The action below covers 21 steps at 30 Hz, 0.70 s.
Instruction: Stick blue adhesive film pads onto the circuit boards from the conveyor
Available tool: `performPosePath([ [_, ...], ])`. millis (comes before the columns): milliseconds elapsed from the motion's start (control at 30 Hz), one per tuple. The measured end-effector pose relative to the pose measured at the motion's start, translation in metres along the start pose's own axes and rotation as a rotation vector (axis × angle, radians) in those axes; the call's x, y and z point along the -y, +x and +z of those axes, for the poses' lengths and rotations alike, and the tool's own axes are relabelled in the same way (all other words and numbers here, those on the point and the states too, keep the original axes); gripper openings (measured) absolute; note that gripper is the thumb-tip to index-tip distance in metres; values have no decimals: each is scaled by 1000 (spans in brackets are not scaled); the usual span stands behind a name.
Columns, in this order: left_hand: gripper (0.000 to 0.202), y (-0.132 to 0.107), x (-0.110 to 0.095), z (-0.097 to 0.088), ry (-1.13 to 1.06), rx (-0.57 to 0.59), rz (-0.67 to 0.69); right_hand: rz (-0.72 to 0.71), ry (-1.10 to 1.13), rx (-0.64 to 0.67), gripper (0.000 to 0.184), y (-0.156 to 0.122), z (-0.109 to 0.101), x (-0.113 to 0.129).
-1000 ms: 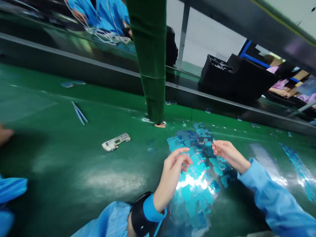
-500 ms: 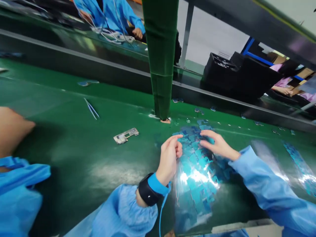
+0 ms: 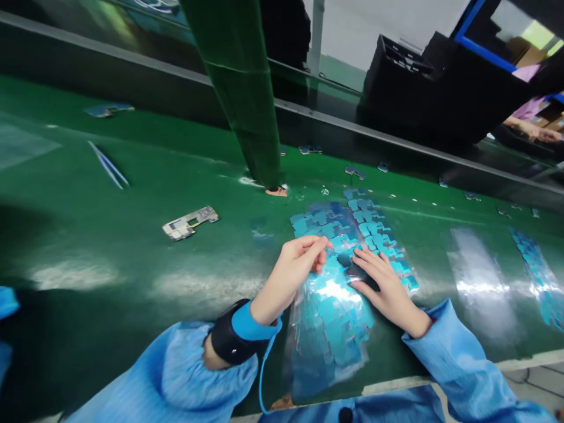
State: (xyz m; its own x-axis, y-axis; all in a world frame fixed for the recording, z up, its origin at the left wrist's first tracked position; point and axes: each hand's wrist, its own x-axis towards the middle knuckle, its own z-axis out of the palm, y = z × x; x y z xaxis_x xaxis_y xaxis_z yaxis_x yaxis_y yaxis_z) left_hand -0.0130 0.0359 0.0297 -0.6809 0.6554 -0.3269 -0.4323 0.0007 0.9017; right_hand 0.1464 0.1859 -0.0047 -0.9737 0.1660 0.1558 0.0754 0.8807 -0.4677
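Some room between circuit board (image 3: 190,223) and blue-patterned sheet (image 3: 341,329), left hand (image 3: 293,267) pinched, contents unclear, right hand (image 3: 390,289) spread over its edge.

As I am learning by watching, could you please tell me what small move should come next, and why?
Perhaps lift the left hand slightly: it looks pinched closed above the blue pieces, and the right hand, spread low over them, could steady them.

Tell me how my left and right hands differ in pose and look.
Your left hand is curled, thumb and index fingertip together; your right hand is spread, thumb apart from the fingers. The left wears a black wristband; the right shows none. Both come out of blue sleeves and are at the teal pieces.
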Motion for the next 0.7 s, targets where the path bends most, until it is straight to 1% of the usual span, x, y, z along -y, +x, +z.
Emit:
performPosePath([
  [100,37,-6,4,5,111,160,-105,10,47,-107,37,0,-2,3],
  [133,38,-8,6,7,155,210,-117,12,54,-140,37,0,-4,5],
  [233,34,-15,8,10,313,300,-59,-26,41,-208,36,-2,-7,11],
  [300,29,-18,8,10,372,313,-4,-70,7,-226,37,-3,-8,17],
  [367,25,-19,6,10,386,298,36,-111,-45,-236,38,-3,-7,22],
  [500,19,-20,2,11,442,280,113,-169,-109,-205,48,-3,-7,30],
  [567,20,-20,2,10,450,285,118,-184,-70,-155,57,-3,-8,30],
  [633,22,-19,2,10,428,281,115,-172,23,-92,66,-4,-9,28],
  [667,22,-18,2,9,410,276,111,-157,85,-67,67,-4,-10,27],
  [700,20,-17,2,9,389,270,103,-137,150,-56,65,-5,-11,26],
])
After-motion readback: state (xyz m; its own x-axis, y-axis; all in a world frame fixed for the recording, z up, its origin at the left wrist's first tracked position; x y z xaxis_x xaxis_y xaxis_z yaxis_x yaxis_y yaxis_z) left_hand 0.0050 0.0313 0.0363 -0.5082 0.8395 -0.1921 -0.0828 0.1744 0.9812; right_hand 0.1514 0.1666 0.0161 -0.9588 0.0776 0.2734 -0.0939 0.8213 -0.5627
